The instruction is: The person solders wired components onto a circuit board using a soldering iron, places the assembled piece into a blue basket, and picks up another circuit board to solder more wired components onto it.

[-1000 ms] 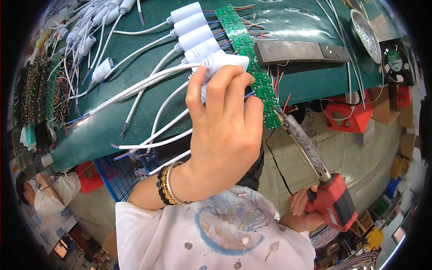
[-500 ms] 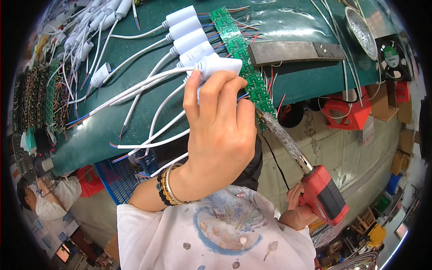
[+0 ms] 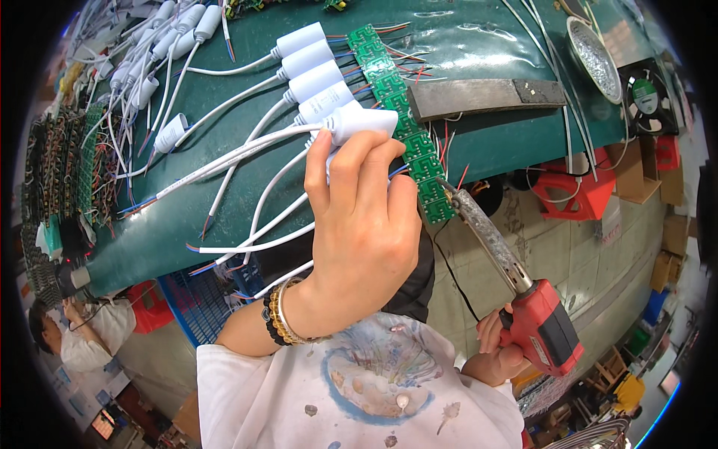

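Observation:
My left hand (image 3: 363, 236) is closed round a white cylindrical housing (image 3: 366, 123) with a white cable, at the near end of a row of similar white housings (image 3: 310, 78). Thin coloured wires run from the row to a strip of joined green circuit boards (image 3: 421, 166). Lower down, my right hand (image 3: 499, 350) grips a red and black gun-shaped soldering iron (image 3: 547, 329). Its dark tip points up and left, at the near boards' right edge; I cannot tell whether it touches them. My left fingers hide part of the wires beside them.
A grey bar (image 3: 471, 99) lies right of the board strip. Farther right are a shallow metal dish (image 3: 594, 60) and a black fan (image 3: 649, 97). More white housings and cables (image 3: 168, 34) are heaped at far left. A red stool (image 3: 572, 187) stands beyond the green table.
The soldering iron has shifted slightly right, and its tip now sits farther from my left fingers. My left hand keeps its hold on the housing. The view has moved a little.

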`<state>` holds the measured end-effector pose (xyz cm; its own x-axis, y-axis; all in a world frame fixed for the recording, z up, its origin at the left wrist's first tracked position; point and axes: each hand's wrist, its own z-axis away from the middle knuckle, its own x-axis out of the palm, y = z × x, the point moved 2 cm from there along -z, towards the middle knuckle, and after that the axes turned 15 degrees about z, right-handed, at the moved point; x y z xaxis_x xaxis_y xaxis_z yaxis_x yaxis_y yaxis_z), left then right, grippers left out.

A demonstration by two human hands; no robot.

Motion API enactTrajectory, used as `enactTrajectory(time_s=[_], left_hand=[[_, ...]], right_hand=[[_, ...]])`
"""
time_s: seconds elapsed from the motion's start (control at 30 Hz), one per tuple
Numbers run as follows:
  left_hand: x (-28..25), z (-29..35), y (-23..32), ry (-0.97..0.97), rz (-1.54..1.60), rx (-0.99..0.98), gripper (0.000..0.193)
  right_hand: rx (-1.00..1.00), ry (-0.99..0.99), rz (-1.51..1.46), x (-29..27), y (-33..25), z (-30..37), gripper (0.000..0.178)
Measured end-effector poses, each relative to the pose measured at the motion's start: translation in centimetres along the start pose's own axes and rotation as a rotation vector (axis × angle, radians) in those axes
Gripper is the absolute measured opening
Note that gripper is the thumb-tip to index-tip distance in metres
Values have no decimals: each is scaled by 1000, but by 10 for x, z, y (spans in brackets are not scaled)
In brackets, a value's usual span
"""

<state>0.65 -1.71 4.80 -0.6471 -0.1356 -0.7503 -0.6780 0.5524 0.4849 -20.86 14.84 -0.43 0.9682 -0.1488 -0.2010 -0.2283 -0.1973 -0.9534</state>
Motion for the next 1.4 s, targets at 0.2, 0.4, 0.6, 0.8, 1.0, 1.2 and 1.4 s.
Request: enactTrajectory(time_s=[0.2, 0.4, 0.6, 0.8, 1.0, 1.2, 1.4], left_hand=[[0, 0, 0, 1, 6, 0, 15], [-1, 1, -1, 5, 21, 2, 15], [-2, 0, -1, 10, 71, -2, 14], [-1, 1, -4, 43, 168, -1, 14], [-11, 3, -10, -27, 261, 49, 13], [-13, 2, -8, -43, 229, 39, 13], [-14, -6, 0, -87, 128, -41, 12]], right_hand=[[21, -49, 11, -2, -3, -2, 87], [98, -56, -49, 2, -10, -4, 86], [163, 8, -91, 8, -17, -9, 85], [189, 21, -93, 12, -21, -13, 85], [179, 171, -54, 21, -24, -12, 86], [155, 125, -3, 13, -20, -11, 88], [123, 55, -50, 2, -12, -6, 72]])
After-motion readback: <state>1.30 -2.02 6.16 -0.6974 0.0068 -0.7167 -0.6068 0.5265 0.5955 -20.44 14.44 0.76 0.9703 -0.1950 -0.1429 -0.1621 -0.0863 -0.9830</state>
